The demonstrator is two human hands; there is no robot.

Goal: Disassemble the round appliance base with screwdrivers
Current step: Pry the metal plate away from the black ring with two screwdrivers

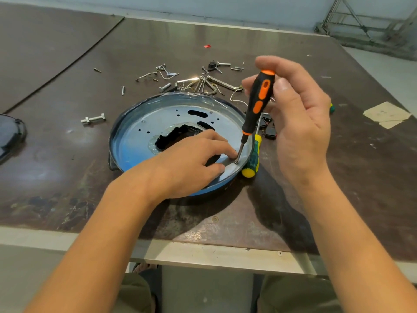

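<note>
The round appliance base (144, 132), a dark bowl with a blue-grey metal plate and a ragged black hole in its middle, lies on the brown table (67, 177). My right hand (300, 123) grips the black and orange screwdriver (257, 102) near the top of its handle. The shaft stands nearly upright with its tip on a screw (236, 162) at the plate's near right rim. My left hand (194, 161) rests on the plate, fingertips touching it right beside that screw.
A green and yellow screwdriver (251, 161) lies against the base's right side. Several loose screws, bolts, hex keys and wire clips (200, 83) are scattered behind the base. A bolt (93, 119) lies left of it. A dark cover (10, 136) sits at the left edge.
</note>
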